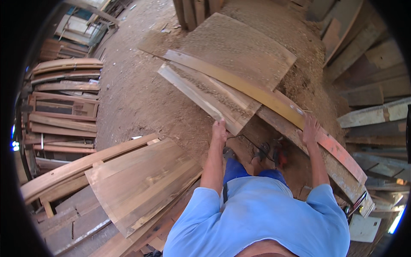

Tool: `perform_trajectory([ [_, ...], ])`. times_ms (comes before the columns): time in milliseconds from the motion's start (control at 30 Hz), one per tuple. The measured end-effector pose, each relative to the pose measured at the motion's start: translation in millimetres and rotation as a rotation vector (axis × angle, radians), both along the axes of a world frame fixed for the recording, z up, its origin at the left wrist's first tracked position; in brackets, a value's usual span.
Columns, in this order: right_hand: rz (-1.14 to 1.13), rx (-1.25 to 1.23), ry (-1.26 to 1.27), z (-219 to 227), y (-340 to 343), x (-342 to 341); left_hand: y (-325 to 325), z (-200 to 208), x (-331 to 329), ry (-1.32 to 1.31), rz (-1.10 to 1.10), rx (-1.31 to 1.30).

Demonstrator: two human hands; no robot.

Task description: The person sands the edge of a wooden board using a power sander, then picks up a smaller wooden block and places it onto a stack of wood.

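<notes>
A wooden board with a pale edge (188, 89) and sawdust on its face lies in front of me. My left hand (219, 130) is closed on its near edge. Across that board runs a long straight-edge plank (244, 87), yellow-brown along the far part and red-orange toward the near right end. My right hand (310, 129) lies on this plank with its fingers stretched out. Beyond both, a wide sawdust-covered panel (239, 47) rests low over the ground. Below the boards, near my feet, a blurred red and black object (281, 153) shows beside a black cable (248, 139).
A joined wooden panel (145, 182) lies on stacked boards at the near left. Farther left stands a pile of planks and frames (66, 107). Timber (376, 90) leans along the right side. Upright posts (195, 13) stand at the back on the dirt floor (128, 94).
</notes>
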State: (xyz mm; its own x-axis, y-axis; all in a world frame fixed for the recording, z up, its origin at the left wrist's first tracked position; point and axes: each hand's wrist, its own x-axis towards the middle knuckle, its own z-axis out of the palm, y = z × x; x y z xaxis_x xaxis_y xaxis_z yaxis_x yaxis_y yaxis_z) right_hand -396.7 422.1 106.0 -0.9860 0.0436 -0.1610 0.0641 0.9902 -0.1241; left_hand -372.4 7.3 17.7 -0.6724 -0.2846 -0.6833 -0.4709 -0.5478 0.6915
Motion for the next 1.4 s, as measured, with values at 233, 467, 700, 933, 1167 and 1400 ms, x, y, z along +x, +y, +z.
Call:
perform_trajectory([
  [233,-0.061,-0.668,-0.392,-19,-102,29,-56,-23,-25,0.098,0.090,0.170],
  [467,-0.368,-1.099,-0.607,-47,-221,24,-201,-16,-130,0.060,0.126,0.010],
  [700,-0.754,-1.336,-0.561,-94,-238,31,-352,16,-251,-0.110,-0.014,-1.204],
  [933,-0.891,-1.549,-0.535,-82,-257,38,-407,26,-307,-0.029,-0.661,-1.437],
  [1167,-0.902,-1.485,-0.350,-107,-200,47,-401,51,-256,0.006,-0.854,-1.192],
  [1400,-1.094,-1.095,-0.294,-93,-120,62,-351,-4,-120,-0.050,-0.842,-0.772],
])
